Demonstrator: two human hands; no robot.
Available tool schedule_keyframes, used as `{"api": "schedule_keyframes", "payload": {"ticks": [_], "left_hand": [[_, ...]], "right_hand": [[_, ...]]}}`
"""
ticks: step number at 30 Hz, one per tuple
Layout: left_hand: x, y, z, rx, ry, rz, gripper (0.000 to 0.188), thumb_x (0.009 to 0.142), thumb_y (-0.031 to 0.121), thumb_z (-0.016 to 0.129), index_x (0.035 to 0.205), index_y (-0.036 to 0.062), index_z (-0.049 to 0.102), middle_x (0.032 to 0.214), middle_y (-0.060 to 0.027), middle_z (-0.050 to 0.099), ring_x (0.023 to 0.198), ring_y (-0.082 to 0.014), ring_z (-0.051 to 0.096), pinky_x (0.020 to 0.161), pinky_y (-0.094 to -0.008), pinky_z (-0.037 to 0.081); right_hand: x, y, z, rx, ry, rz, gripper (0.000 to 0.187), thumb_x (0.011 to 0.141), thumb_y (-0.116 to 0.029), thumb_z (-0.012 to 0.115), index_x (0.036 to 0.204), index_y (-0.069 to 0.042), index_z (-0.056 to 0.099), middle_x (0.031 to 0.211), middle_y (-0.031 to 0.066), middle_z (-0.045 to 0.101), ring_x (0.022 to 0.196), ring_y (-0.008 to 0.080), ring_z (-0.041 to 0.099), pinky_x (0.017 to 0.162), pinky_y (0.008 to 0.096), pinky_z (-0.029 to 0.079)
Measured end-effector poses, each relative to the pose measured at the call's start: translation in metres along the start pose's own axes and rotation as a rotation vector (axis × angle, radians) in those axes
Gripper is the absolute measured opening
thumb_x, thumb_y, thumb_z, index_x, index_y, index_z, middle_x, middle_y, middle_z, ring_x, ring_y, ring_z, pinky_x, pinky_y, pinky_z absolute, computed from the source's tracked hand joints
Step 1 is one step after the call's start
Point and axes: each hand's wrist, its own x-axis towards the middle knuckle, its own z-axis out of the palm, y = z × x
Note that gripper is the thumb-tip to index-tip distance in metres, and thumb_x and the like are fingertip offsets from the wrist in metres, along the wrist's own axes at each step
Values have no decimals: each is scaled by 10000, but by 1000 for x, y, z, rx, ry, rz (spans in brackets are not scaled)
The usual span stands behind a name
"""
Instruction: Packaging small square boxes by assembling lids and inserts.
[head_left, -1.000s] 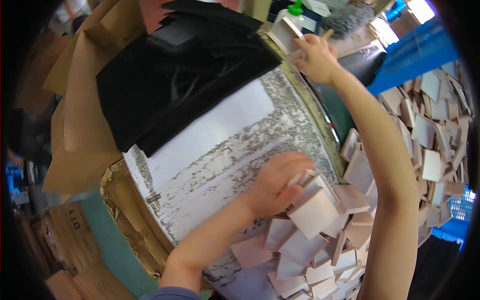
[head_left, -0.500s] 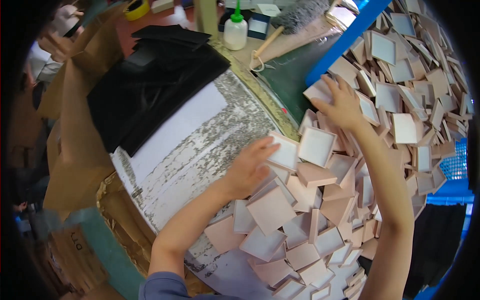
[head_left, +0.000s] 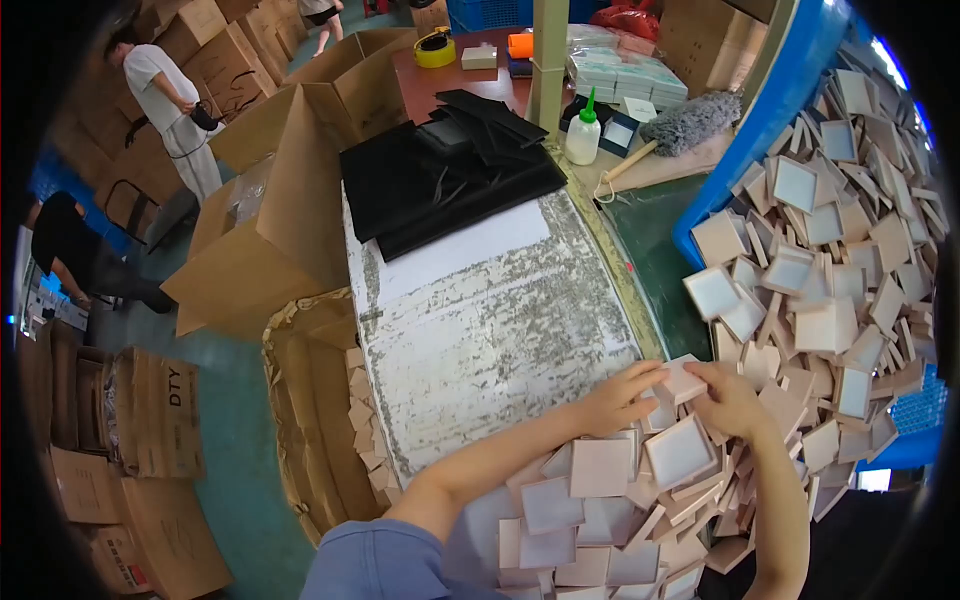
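Note:
Between my two hands is a small pale pink square box part, shallow and white-lined like the others around it. The fingertips of my left hand close on its left side. My right hand grips its right side with thumb and fingers. Under both hands spreads a heap of similar shallow boxes, such as an open one with its white inside facing up and another showing its plain pink face.
A blue bin spills more pink boxes at the right. Black sheets lie on the worn white tabletop. Beyond stand a green-capped glue bottle and a grey duster. Cartons line the left; people are farther off.
My right hand has come back from the edge of the blue bin to meet my left hand. Both now hold one small box. The view has shifted, showing more of the room.

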Motion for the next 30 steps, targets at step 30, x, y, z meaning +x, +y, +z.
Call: {"api": "schedule_keyframes", "payload": {"ticks": [30], "left_hand": [[255,-69,-81,100,605,-23,809,674,285,697,1340,21,321,1197,-202,524,1088,-305,525,931,-342,394]], "right_hand": [[-134,-25,73,-188,317,33,543,679,-274,691,1143,-28,551,1382,121,342,1141,363,375,928,481,309]]}}
